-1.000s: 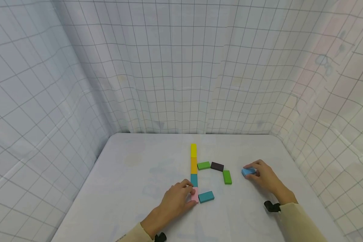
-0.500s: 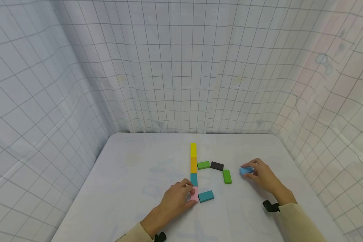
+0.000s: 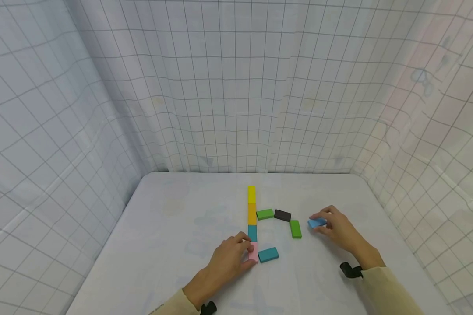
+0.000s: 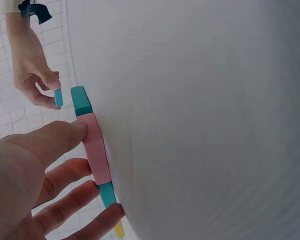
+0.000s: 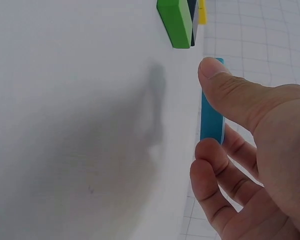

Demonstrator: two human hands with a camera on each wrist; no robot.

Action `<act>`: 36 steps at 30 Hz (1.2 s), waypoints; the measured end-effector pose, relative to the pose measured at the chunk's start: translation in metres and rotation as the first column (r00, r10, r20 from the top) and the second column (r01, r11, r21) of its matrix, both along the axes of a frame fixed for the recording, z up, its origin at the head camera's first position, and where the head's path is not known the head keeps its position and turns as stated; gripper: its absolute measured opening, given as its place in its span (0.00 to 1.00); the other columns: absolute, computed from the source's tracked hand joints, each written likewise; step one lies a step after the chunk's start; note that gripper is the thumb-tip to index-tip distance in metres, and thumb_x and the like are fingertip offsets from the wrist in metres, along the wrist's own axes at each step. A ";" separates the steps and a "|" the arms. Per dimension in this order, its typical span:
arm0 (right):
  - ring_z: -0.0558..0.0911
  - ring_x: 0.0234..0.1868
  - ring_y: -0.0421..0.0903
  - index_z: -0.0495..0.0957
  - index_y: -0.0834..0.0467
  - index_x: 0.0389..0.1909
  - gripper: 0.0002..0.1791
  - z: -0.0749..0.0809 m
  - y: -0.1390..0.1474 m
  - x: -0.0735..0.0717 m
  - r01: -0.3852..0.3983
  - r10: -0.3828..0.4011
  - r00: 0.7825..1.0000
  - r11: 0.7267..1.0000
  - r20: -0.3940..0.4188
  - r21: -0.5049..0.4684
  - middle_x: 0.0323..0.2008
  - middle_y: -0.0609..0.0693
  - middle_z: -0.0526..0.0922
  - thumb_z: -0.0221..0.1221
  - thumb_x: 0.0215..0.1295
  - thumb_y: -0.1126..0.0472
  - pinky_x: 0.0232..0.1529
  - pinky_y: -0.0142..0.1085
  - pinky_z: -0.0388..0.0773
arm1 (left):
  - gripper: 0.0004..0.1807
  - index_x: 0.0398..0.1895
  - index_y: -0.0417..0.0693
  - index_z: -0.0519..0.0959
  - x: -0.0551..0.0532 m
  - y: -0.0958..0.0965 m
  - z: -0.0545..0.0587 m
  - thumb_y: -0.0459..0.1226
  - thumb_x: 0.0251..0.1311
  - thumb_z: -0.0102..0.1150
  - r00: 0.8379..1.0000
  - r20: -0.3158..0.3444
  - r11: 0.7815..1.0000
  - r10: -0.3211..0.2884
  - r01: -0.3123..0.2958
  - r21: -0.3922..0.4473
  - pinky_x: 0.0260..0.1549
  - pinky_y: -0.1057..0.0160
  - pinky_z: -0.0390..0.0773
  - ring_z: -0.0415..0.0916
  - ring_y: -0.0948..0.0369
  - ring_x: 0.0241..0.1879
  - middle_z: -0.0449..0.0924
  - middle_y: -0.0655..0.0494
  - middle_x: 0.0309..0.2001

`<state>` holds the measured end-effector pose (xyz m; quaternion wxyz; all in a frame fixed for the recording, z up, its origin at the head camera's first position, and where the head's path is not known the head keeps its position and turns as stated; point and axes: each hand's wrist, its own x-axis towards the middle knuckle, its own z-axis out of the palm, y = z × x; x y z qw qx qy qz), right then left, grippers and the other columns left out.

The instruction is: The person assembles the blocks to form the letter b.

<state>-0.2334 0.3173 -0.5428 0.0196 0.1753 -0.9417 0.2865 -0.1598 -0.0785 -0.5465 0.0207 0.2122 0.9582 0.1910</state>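
My left hand (image 3: pixel 227 258) holds the pink block (image 4: pixel 96 150) between thumb and fingers. This block lies at the near end of a straight row, followed by a teal block (image 3: pixel 252 233), an orange block (image 3: pixel 252 214) and a yellow block (image 3: pixel 252 194). A second teal block (image 3: pixel 268 254) lies slantwise at the pink one's right side. With thumb and fingertips, my right hand (image 3: pixel 340 232) pinches a light blue block (image 5: pixel 211 117) by its ends, raised over the table with a shadow below. Left of it lies an upright-pointing green block (image 3: pixel 295 229).
Another green block (image 3: pixel 265 214) and a black block (image 3: pixel 282 215) curve out from the row toward the right. White grid-lined curtains (image 3: pixel 252 87) enclose the white table (image 3: pixel 173 245) at the back and on both sides.
My right hand has moved a little left with the light blue block, closer to the green block on the right. The left hand stays in place on the pink block.
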 end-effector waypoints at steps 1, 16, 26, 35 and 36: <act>0.75 0.39 0.39 0.93 0.52 0.63 0.19 0.000 -0.001 0.000 -0.003 0.003 1.000 1.000 -0.003 0.000 0.58 0.56 0.83 0.80 0.73 0.60 0.39 0.30 0.77 | 0.14 0.44 0.60 0.91 0.000 0.000 0.000 0.52 0.68 0.86 1.000 0.000 1.000 0.000 0.000 -0.001 0.56 0.54 0.91 0.84 0.58 0.51 0.88 0.59 0.61; 0.76 0.38 0.34 0.94 0.52 0.61 0.18 0.004 -0.017 0.010 -0.080 0.079 0.997 0.997 -0.015 -0.016 0.59 0.55 0.83 0.80 0.73 0.63 0.40 0.29 0.81 | 0.14 0.43 0.59 0.91 -0.001 0.000 -0.001 0.52 0.68 0.87 1.000 -0.001 1.000 -0.001 0.001 0.005 0.56 0.53 0.91 0.85 0.58 0.51 0.88 0.58 0.61; 0.80 0.43 0.38 0.93 0.51 0.61 0.18 0.005 -0.029 0.014 -0.100 0.100 0.995 0.995 0.007 0.011 0.60 0.53 0.84 0.80 0.73 0.61 0.43 0.30 0.83 | 0.13 0.43 0.59 0.91 0.000 0.000 0.001 0.52 0.68 0.87 1.000 -0.003 1.000 -0.002 0.002 0.003 0.58 0.51 0.91 0.86 0.56 0.53 0.89 0.58 0.61; 0.81 0.44 0.36 0.93 0.49 0.61 0.17 0.004 -0.037 0.018 -0.138 0.138 0.990 0.990 0.014 0.012 0.59 0.51 0.84 0.79 0.74 0.59 0.43 0.30 0.83 | 0.14 0.44 0.60 0.91 0.000 0.001 0.001 0.52 0.67 0.87 1.000 0.009 1.000 0.002 -0.002 -0.001 0.58 0.51 0.91 0.86 0.57 0.53 0.89 0.58 0.62; 0.80 0.44 0.35 0.93 0.49 0.61 0.17 0.003 -0.037 0.018 -0.143 0.143 0.990 0.990 0.015 0.013 0.59 0.51 0.84 0.79 0.74 0.59 0.43 0.30 0.83 | 0.14 0.44 0.60 0.91 -0.001 0.001 0.001 0.52 0.67 0.87 1.000 0.010 1.000 0.003 -0.003 -0.002 0.58 0.51 0.92 0.86 0.57 0.53 0.89 0.58 0.62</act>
